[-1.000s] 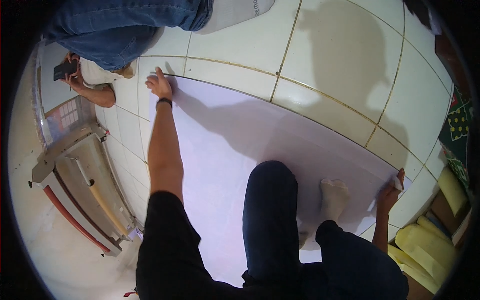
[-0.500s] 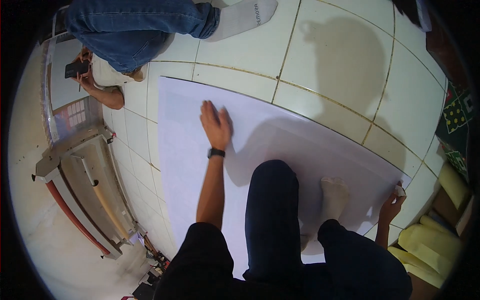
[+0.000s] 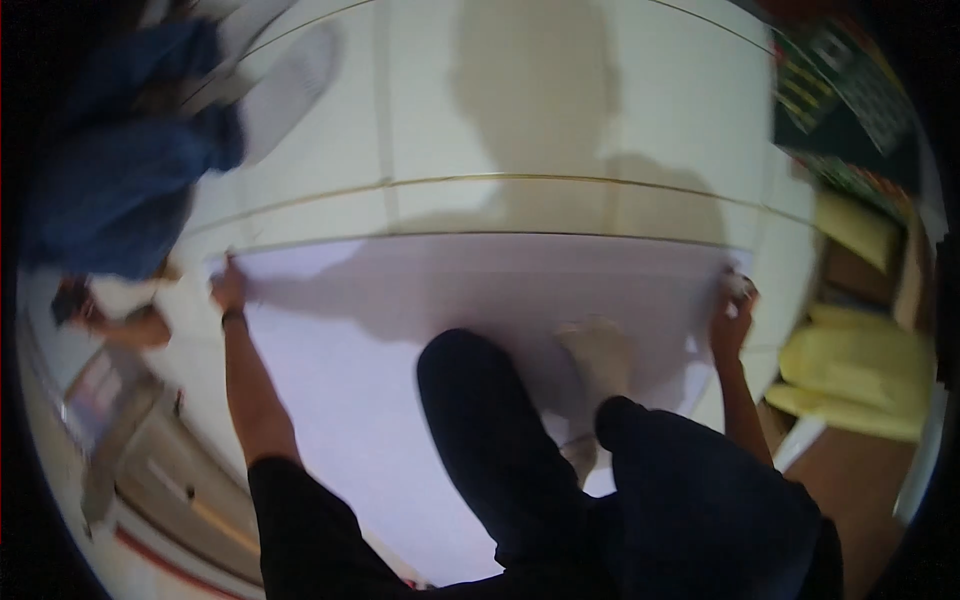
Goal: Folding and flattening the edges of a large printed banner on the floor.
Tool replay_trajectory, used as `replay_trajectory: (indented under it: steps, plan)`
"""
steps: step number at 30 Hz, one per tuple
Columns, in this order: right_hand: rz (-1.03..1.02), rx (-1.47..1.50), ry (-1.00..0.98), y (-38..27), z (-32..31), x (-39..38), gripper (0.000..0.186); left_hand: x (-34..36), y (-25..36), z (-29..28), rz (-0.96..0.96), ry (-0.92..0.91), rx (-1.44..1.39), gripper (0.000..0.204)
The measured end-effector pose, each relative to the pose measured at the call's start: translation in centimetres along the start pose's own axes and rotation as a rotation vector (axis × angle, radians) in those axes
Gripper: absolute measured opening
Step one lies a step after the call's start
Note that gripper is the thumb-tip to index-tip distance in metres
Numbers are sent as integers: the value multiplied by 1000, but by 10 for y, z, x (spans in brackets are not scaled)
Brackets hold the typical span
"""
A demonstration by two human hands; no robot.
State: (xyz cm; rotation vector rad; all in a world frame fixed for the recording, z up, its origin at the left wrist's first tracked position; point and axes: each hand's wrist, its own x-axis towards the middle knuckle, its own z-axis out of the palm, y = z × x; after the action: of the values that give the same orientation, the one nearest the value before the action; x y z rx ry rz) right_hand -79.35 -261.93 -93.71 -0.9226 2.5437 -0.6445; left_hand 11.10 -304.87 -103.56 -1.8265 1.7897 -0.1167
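A large white sheet or board [image 3: 330, 400] with a thin dark far edge lies flat on the floor under me. My left hand [image 3: 228, 287], a dark band on its wrist, is at the sheet's far left corner; blur hides how its fingers are set. At the far right corner, my right hand [image 3: 736, 310] is closed on a small crumpled whitish piece [image 3: 738, 284], too blurred to name. My socked foot [image 3: 600, 350] rests on the sheet between my hands, beside my bent knee [image 3: 455, 360].
Another person in blue jeans [image 3: 120, 170] sits at the far left, holding a dark device [image 3: 72, 300]. A framed machine with rollers [image 3: 190, 490] stands at the left. On the right lie yellow rolled or folded material [image 3: 860, 370] and a green patterned item [image 3: 850, 100]. White tiles [image 3: 300, 150] surround the sheet.
My left hand has gone from lying open on the sheet to its far left corner. My right hand stays at the right corner. The view has turned, and the sheet's far edge now runs level.
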Motion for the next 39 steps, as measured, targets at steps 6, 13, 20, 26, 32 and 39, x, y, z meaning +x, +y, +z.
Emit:
replay_trajectory:
  steps: [6, 13, 20, 26, 32, 39]
  plan:
    - [10, 220, 106, -32, 5, 5, 23, -200, 203, -95, -151, 625, -710, 77]
    - [144, 59, 103, -6, -19, -11, 22, -336, 335, -130, 66, 451, -762, 70]
    - [111, -14, 20, -7, -35, -13, 24, -342, 336, -140, 151, 452, -660, 75]
    - [20, -166, -83, 3, -40, 10, 26, -335, 317, -131, 165, 190, -583, 81]
    - [-17, -256, -152, -2, -54, 12, 30, -340, 293, -169, 327, -87, -603, 75]
    - [137, -237, -338, -2, -74, -46, 34, -471, 273, -166, 323, -555, -776, 38]
